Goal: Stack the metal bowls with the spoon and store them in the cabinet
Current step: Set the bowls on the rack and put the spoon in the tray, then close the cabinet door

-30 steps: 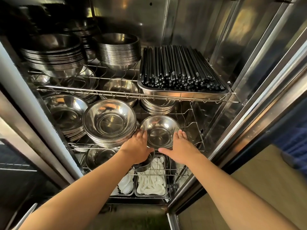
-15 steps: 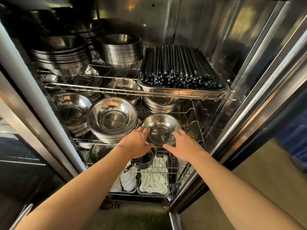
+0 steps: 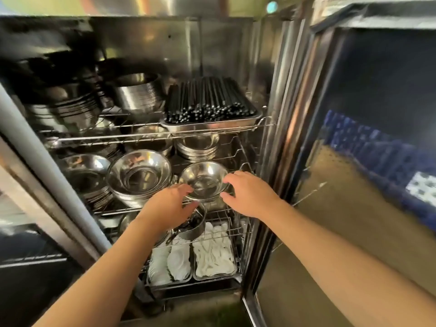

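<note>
A small metal bowl (image 3: 204, 180) rests on the middle wire shelf (image 3: 244, 165) of the open steel cabinet, to the right of a bigger stack of metal bowls (image 3: 139, 175). My left hand (image 3: 166, 207) is at the bowl's near left rim and my right hand (image 3: 246, 194) at its right rim. The fingers of both hands are spread and loose, with the fingertips just at the rim. No spoon shows inside the bowl. White spoons (image 3: 213, 254) lie in trays on the bottom shelf.
A tray of black chopsticks (image 3: 207, 102) and stacks of metal plates (image 3: 68, 107) fill the top shelf. A small dark pot (image 3: 194, 224) holding utensils stands just under my left hand. The cabinet door (image 3: 354, 161) stands open on the right.
Both hands have loosened from the bowl's near rim and moved apart to its sides. The view has pulled back and tilted up, so more of the cabinet and door shows.
</note>
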